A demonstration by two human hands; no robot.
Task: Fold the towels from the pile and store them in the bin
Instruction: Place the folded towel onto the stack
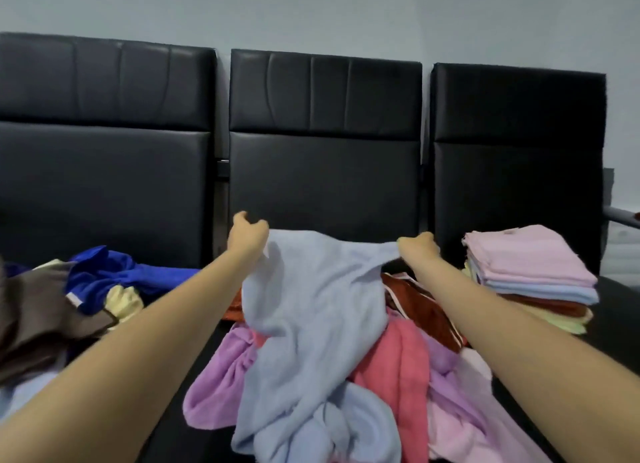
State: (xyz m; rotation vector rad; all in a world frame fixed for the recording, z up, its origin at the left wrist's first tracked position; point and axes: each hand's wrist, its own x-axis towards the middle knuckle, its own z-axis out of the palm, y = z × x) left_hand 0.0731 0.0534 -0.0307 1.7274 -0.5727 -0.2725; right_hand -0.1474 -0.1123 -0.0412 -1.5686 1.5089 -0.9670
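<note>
Now, on the left seat lie loose brown and blue towels (100, 282). Both hands grip the far edge of a light blue towel (318, 310), left hand (247, 237) and right hand (417, 247), above the middle pile (398, 369). Folded towels (530, 275) are stacked on the right seat.

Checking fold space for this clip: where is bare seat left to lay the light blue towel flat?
Little. One bare strip of black seat lies between the left heap and the centre pile; another lies right of the folded stack. The centre, where both hands, left hand and right hand, hold the light blue towel, is crowded.
</note>
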